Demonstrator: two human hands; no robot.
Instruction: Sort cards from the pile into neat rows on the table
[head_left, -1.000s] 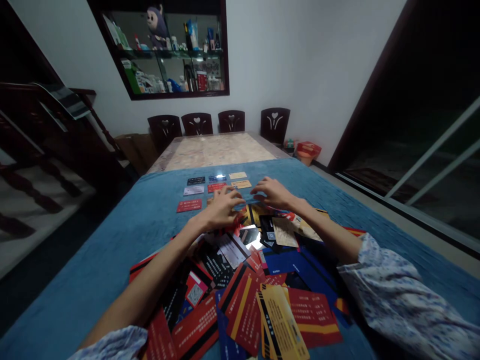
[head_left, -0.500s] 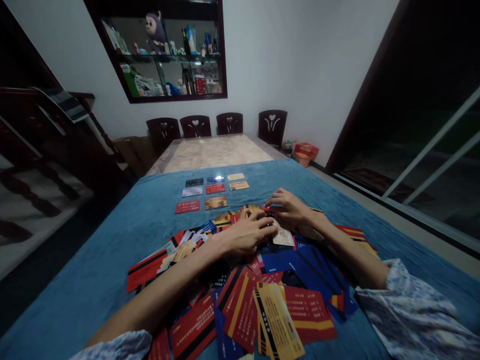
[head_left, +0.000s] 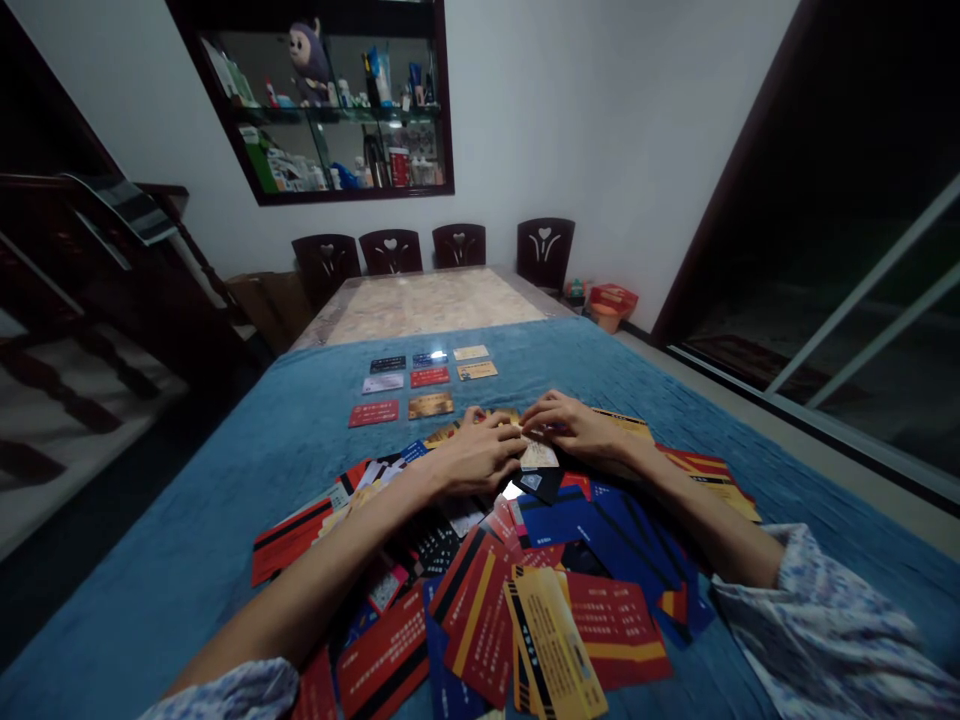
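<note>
Over the far side of a heap of printed cards, my left hand [head_left: 484, 455] rests with its fingers bent and slightly apart, holding nothing that I can see. Close by on the right, my right hand [head_left: 574, 428] has its fingers curled together at the upper edge of a cream card [head_left: 540, 456]; its fingertips are partly hidden. Just below that lies a black card [head_left: 538, 484] with a pale square on it. Blue cards [head_left: 559, 522], red cards [head_left: 480, 610] and a yellow card [head_left: 559, 640] overlap nearer to me.
Beyond the heap, several cards lie separately in rows, among them a gold card [head_left: 431, 405] and a red card [head_left: 373, 413]. A blue cloth [head_left: 247, 480] covers the near table; bare stone tabletop [head_left: 420, 305] shows behind. Dark chairs [head_left: 546, 255] stand at the far end.
The cream card has shifted left and slightly away from me, uncovering the black card. My left hand has drawn back left, and my right hand has come lower and slightly left.
</note>
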